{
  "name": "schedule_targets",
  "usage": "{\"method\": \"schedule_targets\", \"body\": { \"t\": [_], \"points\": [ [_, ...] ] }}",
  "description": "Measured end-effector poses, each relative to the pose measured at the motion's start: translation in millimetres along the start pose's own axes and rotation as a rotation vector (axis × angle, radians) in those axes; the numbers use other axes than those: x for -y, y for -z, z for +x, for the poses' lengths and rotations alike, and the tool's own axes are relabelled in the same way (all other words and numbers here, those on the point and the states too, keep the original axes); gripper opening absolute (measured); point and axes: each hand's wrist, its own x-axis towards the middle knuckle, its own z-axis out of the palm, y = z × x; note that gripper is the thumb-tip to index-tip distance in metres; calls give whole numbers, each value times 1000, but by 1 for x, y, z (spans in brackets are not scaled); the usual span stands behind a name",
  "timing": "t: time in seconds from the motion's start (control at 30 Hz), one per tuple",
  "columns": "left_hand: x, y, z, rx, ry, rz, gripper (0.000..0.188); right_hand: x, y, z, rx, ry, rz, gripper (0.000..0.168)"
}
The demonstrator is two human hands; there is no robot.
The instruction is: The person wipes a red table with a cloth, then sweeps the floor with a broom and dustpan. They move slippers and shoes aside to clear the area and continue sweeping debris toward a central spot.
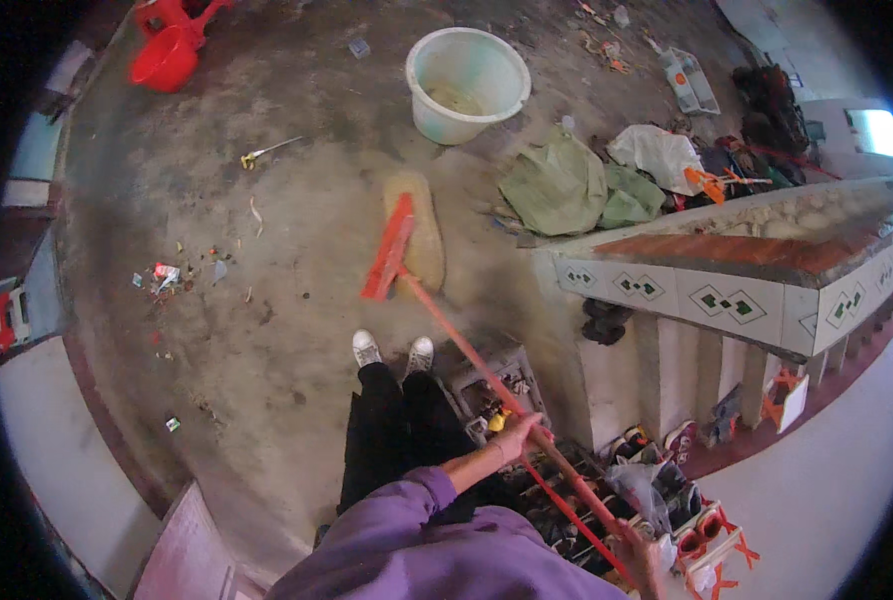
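My left hand is closed around the wooden handle of a long red broom, partway along it. Further up the handle, at the lower right, my blurred right hand grips near its end. A thin red strip or rod runs beside the handle between both hands. The broom's head lies over a tan, elongated mat or patch on the concrete floor, ahead of my white shoes. Left of it are scattered litter and a yellow-handled tool, perhaps a screwdriver.
A large pale plastic tub stands ahead, with red plastic basins at the upper left. Green sacking lies by a tiled, railed ledge on the right. A shoe rack and a grey crate are close beside me.
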Motion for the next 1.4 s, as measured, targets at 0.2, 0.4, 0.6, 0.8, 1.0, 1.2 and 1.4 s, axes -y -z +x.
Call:
{"method": "schedule_targets", "body": {
  "t": [0.2, 0.4, 0.6, 0.8, 1.0, 1.2, 1.4],
  "points": [
    [13, -28, -20, 142, -55, 204, 24, -2, -10, -29, 67, -169, 97, 32],
    [25, -16, -27, 117, -150, 115, 24, 8, -7, -25, 148, -193, 105, 32],
    [63, 73, 11, -56, -53, -97, 26, 22, -34, -3, 245, -191, 138, 32],
    [80, 149, 40, -216, -16, -145, 24, 30, -73, 3, 349, -280, 186, 31],
    [-77, 205, -11, -517, -494, -14, 6, 37, -212, 68, 264, 211, 246, 36],
    [-210, 263, -74, -303, -941, 47, 19, 222, -200, 107, 112, 688, 45, 53],
    [-198, 175, -192, -45, -862, -172, 16, 288, -59, 65, 356, 369, 95, 55]
  ]
}}
